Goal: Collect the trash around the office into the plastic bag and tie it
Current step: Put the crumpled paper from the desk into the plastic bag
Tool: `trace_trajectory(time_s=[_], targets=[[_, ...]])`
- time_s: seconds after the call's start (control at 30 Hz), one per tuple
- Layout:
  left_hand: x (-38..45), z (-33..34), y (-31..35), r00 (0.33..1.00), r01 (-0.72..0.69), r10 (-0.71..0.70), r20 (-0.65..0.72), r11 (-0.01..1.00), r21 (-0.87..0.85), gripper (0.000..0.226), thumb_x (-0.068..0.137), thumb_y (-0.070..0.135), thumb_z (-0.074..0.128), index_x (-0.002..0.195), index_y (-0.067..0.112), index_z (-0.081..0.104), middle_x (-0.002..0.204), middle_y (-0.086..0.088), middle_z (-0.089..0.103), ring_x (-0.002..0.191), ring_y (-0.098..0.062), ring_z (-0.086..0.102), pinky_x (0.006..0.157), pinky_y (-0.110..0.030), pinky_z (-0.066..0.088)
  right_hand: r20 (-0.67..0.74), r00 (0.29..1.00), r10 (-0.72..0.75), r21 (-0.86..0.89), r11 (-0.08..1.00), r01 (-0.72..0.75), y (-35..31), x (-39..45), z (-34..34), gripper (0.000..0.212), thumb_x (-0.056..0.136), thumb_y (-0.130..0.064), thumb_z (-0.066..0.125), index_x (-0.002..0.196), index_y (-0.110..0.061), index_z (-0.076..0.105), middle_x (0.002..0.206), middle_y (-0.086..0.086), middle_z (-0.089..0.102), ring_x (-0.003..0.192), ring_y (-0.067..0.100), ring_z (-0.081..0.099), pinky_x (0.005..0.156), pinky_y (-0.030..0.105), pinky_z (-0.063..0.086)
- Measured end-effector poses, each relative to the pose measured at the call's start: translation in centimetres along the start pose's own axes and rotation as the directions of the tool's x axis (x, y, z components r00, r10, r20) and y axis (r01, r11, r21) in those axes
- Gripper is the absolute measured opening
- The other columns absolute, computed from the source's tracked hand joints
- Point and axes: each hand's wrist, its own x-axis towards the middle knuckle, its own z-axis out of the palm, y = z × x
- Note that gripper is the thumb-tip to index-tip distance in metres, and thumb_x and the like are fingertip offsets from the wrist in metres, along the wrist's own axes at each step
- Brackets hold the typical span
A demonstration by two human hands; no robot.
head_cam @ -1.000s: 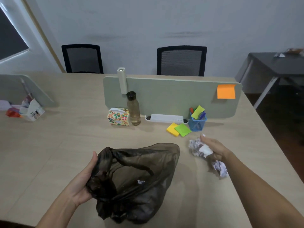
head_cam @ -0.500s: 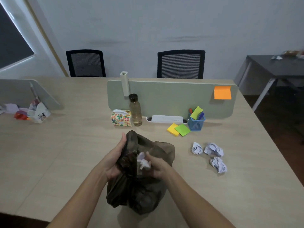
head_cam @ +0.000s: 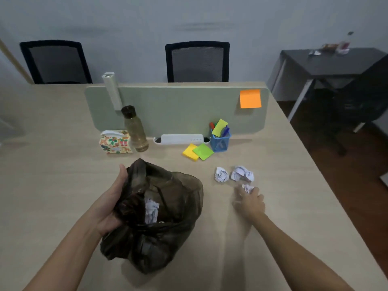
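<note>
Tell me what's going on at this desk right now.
A person is clearing crumpled paper into a dark plastic bag. The left hand holds the bag open; one paper ball is inside. The right hand is closing on a third ball, and two paper balls lie on the desk.

Bare counter is lying open right of the plastic bag — two crumpled paper balls, sticky-note pads and a pen cup are crowding the far side.
</note>
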Motion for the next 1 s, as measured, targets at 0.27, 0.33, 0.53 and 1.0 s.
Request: trace_trajectory(time_s=[0.27,0.33,0.53,1.0], targets=[[-0.3,0.2,-0.6,0.999,0.031,-0.027,0.034,0.994,-0.101,0.091,0.025,0.047,0.105,0.102,0.003,0.082,0.110,-0.022,0.079,0.095,-0.036,0.078,0.066,-0.048,0.067,0.013,0.949,-0.314,0.035,0.949,0.314,-0.3,0.3,-1.5,0.008,0.077,-0.033,0.045,0.078,-0.028,0.051,0.097,0.004,0.057,0.098,0.032,0.059,0.075,0.035,0.045],[-0.7,0.4,-0.5,0.996,0.036,-0.025,0.083,0.990,-0.133,0.092,0.027,0.047,0.105,0.103,0.002,0.082,0.112,-0.023,0.078,0.096,-0.037,0.078,0.067,-0.048,0.067,-0.122,0.946,-0.299,0.253,0.913,0.321,-1.1,0.9,-3.1,0.022,0.076,-0.031,0.056,0.088,-0.026,0.039,0.086,-0.006,0.053,0.093,0.030,0.059,0.069,0.033,0.045],[-1.9,-2.3,-1.0,0.998,0.061,-0.060,0.011,0.990,-0.130,0.084,0.104,0.065,0.019,0.158,0.001,0.025,0.164,-0.026,0.027,0.155,-0.035,0.024,0.129,-0.045,0.018,0.159,0.987,-0.027,0.452,0.891,-0.048,-1.4,5.1,-5.6,0.112,0.056,-0.041,0.071,0.146,-0.032,0.004,0.094,0.011,0.070,0.063,0.031,0.069,0.050,0.036,0.057],[-2.1,-1.3,-0.1,0.998,-0.054,0.053,-0.028,0.997,-0.058,0.076,0.044,0.055,0.096,0.099,0.004,0.083,0.106,-0.020,0.080,0.093,-0.030,0.080,0.067,-0.038,0.067,0.423,0.702,-0.572,0.862,0.494,-0.117,-11.3,-8.9,-4.3,0.025,0.090,-0.012,0.053,0.110,-0.020,0.066,0.092,0.006,0.070,0.072,0.020,0.063,0.055,0.024,0.051]])
